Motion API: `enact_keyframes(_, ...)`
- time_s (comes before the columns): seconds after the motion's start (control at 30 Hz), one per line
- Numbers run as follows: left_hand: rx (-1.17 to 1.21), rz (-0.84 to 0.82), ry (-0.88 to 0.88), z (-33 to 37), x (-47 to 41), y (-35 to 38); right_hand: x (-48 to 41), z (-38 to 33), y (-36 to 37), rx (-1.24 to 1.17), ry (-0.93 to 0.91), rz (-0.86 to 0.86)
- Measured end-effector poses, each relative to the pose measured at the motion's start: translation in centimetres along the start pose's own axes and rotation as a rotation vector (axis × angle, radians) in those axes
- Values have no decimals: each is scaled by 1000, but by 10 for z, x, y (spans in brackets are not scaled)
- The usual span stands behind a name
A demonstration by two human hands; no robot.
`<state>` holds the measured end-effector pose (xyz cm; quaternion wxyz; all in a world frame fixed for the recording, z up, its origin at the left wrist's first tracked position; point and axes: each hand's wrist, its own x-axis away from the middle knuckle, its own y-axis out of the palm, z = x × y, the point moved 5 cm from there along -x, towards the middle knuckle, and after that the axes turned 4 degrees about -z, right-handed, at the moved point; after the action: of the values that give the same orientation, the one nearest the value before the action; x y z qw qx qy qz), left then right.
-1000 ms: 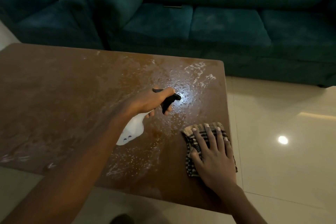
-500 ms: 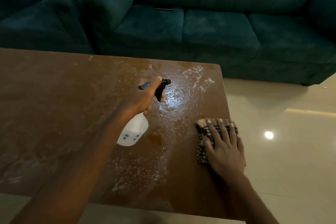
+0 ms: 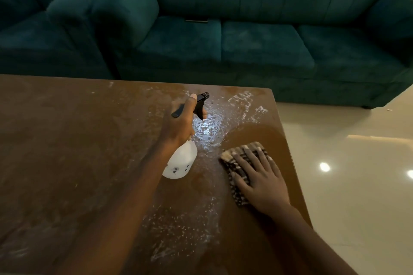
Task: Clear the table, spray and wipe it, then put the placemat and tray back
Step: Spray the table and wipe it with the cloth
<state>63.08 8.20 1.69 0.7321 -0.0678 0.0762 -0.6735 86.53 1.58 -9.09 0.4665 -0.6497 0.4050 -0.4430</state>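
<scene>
The brown bench (image 3: pixel 67 140) is bare and smeared with dull streaks across its left half. Just right of the middle, the left hand (image 3: pixel 181 123) is curled round the neck of a white bottle (image 3: pixel 182 161), thumb lying along the black spray head. The bottle is tilted, nozzle pointing away, and its opaque wall hides whatever is inside. Droplets (image 3: pixel 207 131) shine on the bench just beyond the nozzle, and more speckle the near side. Further right, a checked cloth (image 3: pixel 234 167) lies on the bench under the right hand (image 3: pixel 261 176), which presses it flat with straight, spread fingers, near the right edge. Beyond that edge is pale glossy floor (image 3: pixel 357 163). A green sofa (image 3: pixel 245 40) with a cushion (image 3: pixel 107 11) runs along the far side.
</scene>
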Motion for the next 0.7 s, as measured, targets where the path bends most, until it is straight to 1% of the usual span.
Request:
enact_keyframes(0.07, 8, 0, 14, -2, -3, -3, 0, 21, -5, -2, 87, 4)
enact_keyframes(0.17, 39, -10, 51, -6, 0, -5, -29, 45, -14, -47, 233, 20)
enact_keyframes(0.27, 81, -3, 117, -7, 8, -6, -74, 43, -23, -118, 344, 53)
enact_keyframes(0.33, 86, 1, 145, -7, 9, -6, -99, 23, -25, -136, 320, 48)
enact_keyframes(0.4, 85, 4, 165, -6, 6, -7, -109, -2, -22, -108, 207, 31)
enact_keyframes(0.47, 69, 4, 164, -6, 3, -7, -97, -17, -18, -55, 73, 18)
enact_keyframes(0.53, 79, -12, 155, -4, 0, -6, -71, -17, -11, -2, -23, 5)
enact_keyframes(0.6, 72, -35, 130, -3, -4, -5, -50, -2, -9, 9, -20, -5)
enact_keyframes(0.7, 21, -83, 63, -3, -13, -1, -53, 32, -16, -28, 135, 19)
